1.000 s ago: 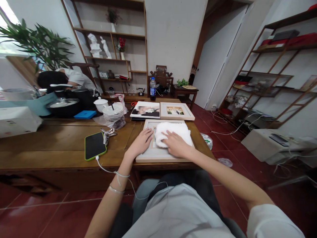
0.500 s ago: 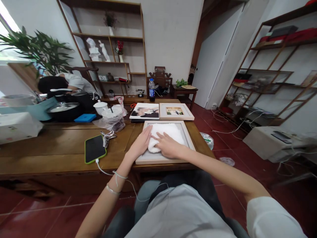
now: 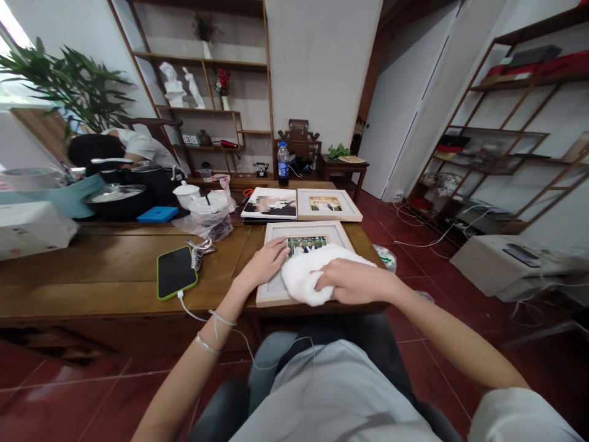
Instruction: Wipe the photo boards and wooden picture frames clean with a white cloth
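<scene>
A light wooden picture frame (image 3: 276, 296) lies flat on the table in front of me, with a photo (image 3: 307, 243) of two people showing in its upper middle. My left hand (image 3: 265, 264) rests on the left side of the frame, its fingers stretched out. Bunched in my right hand (image 3: 347, 280) is a white towel (image 3: 299, 273), which covers the lower right of the frame and hangs past its right edge. The right fingers curl into the fabric and are partly hidden by it.
Behind the frame lie a second picture frame (image 3: 330, 204) and a photo panel (image 3: 270, 203). A bottle (image 3: 283, 164) stands farther back. To the left are a phone (image 3: 177, 273) on a cable, a bagged white cup (image 3: 209, 212), a blue box (image 3: 157, 213) and pots. Another person (image 3: 142, 147) leans over there.
My right hand has pulled the towel right and toward me, uncovering the photo. My left hand has stayed at the frame's left side, now off the towel.
</scene>
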Action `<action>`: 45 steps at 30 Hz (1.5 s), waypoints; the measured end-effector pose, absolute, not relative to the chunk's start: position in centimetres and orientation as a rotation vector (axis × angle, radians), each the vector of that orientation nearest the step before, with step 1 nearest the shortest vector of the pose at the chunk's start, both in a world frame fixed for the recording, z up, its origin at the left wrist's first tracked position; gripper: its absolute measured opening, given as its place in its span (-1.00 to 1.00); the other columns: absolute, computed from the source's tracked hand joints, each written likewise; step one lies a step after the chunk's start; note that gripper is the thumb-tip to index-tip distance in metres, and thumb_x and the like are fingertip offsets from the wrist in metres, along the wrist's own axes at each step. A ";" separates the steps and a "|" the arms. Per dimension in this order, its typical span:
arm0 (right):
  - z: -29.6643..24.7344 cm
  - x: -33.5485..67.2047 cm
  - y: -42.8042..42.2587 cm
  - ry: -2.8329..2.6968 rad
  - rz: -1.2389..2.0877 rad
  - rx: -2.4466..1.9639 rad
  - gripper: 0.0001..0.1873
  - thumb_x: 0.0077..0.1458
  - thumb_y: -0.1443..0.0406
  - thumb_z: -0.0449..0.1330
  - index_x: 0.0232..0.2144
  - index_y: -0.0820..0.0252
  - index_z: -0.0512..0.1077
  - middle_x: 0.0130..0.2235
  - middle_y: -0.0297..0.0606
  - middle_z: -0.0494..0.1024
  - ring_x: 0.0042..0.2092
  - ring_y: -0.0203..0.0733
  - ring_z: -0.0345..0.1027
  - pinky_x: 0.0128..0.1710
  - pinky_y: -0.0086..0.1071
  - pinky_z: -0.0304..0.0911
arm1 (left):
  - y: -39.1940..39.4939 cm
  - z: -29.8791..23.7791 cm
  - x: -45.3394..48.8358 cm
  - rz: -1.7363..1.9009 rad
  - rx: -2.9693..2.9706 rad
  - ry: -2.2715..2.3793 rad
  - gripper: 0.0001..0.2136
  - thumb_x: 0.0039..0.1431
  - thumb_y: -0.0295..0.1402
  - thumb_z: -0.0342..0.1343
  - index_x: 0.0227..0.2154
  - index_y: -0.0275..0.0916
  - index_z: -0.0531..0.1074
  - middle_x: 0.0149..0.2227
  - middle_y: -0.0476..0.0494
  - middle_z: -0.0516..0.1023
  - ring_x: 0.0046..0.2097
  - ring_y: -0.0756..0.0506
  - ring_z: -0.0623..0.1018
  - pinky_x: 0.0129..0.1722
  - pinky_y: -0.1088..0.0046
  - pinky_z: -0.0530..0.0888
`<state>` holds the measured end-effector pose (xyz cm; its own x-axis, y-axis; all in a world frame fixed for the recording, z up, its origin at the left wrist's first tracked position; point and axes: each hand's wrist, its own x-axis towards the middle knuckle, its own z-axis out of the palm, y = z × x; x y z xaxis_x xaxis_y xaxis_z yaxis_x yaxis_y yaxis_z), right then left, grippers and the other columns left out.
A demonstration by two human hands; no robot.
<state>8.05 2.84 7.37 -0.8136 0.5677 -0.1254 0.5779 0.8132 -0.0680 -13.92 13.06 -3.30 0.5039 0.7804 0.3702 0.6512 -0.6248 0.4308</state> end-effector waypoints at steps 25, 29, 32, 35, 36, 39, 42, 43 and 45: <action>2.9 9.4 5.3 2.677 0.361 1.463 -0.61 -0.06 0.49 0.02 -0.18 0.25 0.49 0.13 -0.07 0.34 0.10 0.07 0.17 0.00 -0.10 0.09 | 12.9 -3.5 -13.8 0.804 2.549 1.327 -0.55 0.18 -0.17 -0.02 0.03 -0.38 0.33 0.17 -0.38 0.27 0.21 -0.24 0.24 0.20 0.19 0.18; 4.8 8.5 0.4 2.654 0.260 1.443 -0.69 -0.06 0.46 0.02 -0.29 0.23 0.49 -0.08 -0.01 0.48 -0.11 0.02 0.36 -0.21 -0.23 0.21 | 12.9 -3.8 -14.0 0.801 2.549 1.302 -0.54 0.20 -0.18 -0.06 0.08 -0.37 0.27 0.20 -0.34 0.21 0.24 -0.22 0.19 0.20 0.20 0.18; 5.1 8.3 -1.3 2.640 0.198 1.484 -0.70 -0.07 0.43 0.03 -0.30 0.19 0.48 -0.15 -0.04 0.50 -0.17 0.00 0.39 -0.24 -0.25 0.21 | 13.1 -4.0 -14.1 0.781 2.551 1.303 -0.57 0.24 -0.21 -0.11 0.08 -0.36 0.27 0.20 -0.34 0.20 0.24 -0.22 0.17 0.19 0.17 0.19; 4.2 8.7 0.0 2.668 0.200 1.548 -0.65 -0.09 0.43 0.04 -0.23 0.19 0.48 -0.03 -0.03 0.46 -0.04 0.05 0.34 -0.12 -0.19 0.20 | 13.3 -4.2 -14.1 0.767 2.565 1.287 -0.61 0.27 -0.27 -0.18 0.06 -0.35 0.28 0.20 -0.34 0.21 0.24 -0.20 0.18 0.19 0.16 0.20; 3.7 9.0 0.9 2.687 0.211 1.565 -0.62 -0.10 0.43 0.05 -0.19 0.20 0.47 0.03 -0.03 0.41 0.04 0.07 0.28 -0.06 -0.16 0.16 | 13.4 -4.3 -14.1 0.768 2.569 1.285 -0.62 0.28 -0.29 -0.19 0.06 -0.34 0.28 0.19 -0.33 0.21 0.23 -0.20 0.19 0.19 0.16 0.20; 2.5 10.1 4.8 2.731 0.256 1.613 -0.52 -0.12 0.46 0.06 -0.07 0.24 0.43 0.16 -0.04 0.29 0.22 0.04 0.03 0.13 -0.13 -0.02 | 13.7 -4.5 -14.2 0.777 2.578 1.284 -0.64 0.27 -0.31 -0.20 0.06 -0.30 0.28 0.19 -0.30 0.22 0.23 -0.18 0.20 0.18 0.17 0.21; 2.0 10.8 8.7 2.721 0.337 1.716 -0.48 -0.07 0.47 0.04 0.00 0.25 0.37 0.21 -0.06 0.22 0.26 0.03 -0.08 0.18 -0.08 -0.12 | 13.8 -4.6 -14.2 0.785 2.589 1.274 -0.65 0.27 -0.32 -0.19 0.05 -0.29 0.28 0.18 -0.29 0.23 0.23 -0.18 0.20 0.18 0.17 0.23; 2.0 10.9 9.8 2.712 0.362 1.741 -0.47 -0.07 0.47 0.04 0.02 0.25 0.36 0.22 -0.07 0.19 0.27 0.05 -0.11 0.19 -0.05 -0.14 | 13.8 -4.6 -14.2 0.788 2.589 1.271 -0.65 0.27 -0.32 -0.18 0.05 -0.29 0.29 0.18 -0.30 0.24 0.22 -0.19 0.21 0.18 0.17 0.23; 2.0 10.9 11.4 2.700 0.398 1.746 -0.45 -0.06 0.48 0.03 0.04 0.26 0.34 0.25 -0.08 0.13 0.29 0.10 -0.19 0.20 0.01 -0.19 | 13.8 -4.6 -14.2 0.797 2.582 1.270 -0.64 0.27 -0.31 -0.18 0.04 -0.30 0.29 0.18 -0.30 0.24 0.22 -0.19 0.21 0.18 0.16 0.23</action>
